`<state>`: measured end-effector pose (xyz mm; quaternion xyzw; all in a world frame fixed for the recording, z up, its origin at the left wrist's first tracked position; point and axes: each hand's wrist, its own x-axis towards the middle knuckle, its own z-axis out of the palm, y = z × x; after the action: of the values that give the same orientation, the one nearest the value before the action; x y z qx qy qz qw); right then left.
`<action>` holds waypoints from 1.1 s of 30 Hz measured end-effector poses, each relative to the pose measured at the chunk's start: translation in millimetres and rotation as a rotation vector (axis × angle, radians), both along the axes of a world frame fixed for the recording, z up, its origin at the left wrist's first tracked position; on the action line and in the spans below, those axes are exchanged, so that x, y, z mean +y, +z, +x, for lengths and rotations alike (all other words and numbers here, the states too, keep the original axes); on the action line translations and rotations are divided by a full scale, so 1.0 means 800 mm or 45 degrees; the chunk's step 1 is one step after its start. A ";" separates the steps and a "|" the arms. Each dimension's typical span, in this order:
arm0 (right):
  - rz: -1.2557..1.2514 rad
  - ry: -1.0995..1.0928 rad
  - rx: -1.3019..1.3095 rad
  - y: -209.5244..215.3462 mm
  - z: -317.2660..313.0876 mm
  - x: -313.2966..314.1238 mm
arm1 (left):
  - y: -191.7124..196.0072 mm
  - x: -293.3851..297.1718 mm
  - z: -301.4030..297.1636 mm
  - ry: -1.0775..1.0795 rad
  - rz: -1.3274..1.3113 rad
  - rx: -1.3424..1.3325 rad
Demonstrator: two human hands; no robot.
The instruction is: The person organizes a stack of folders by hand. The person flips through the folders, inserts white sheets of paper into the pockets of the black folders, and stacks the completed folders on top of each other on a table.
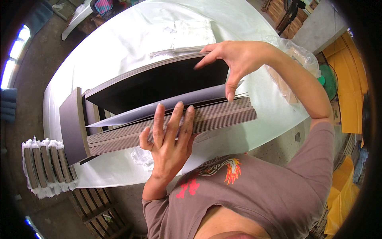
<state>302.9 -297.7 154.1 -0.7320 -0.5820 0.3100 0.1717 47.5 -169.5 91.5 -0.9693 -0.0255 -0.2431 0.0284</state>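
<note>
Apparently, stacked boards (225, 118) on the table (103, 53) are braced by the left hand (171, 140), grip unclear; the grey sheet (168, 102) could be creased if the black board (153, 83) slipped past the splayed right hand (238, 59).

We find the thumb of the left hand (169, 156) hidden by the stack of boards (223, 115); the upper edge cuts off a patterned item (104, 5), and a carton's (336, 113) markings are too small to read.

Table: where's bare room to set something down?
Bare: far-left table, beyond the raised boards; right strip, between the lower stack and table edge, nearer than the plastic bag. Crowded: the middle, with left hand and right hand at the boards; left end, by the dark panel.
</note>
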 end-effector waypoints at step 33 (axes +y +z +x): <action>-0.005 0.021 0.147 0.009 0.006 -0.011 | 0.008 -0.004 0.006 0.073 0.011 0.060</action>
<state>307.8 -306.2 161.2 -0.7084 -0.5766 0.3541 0.2011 52.0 -172.4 97.5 -0.9735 -0.0516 -0.2193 0.0402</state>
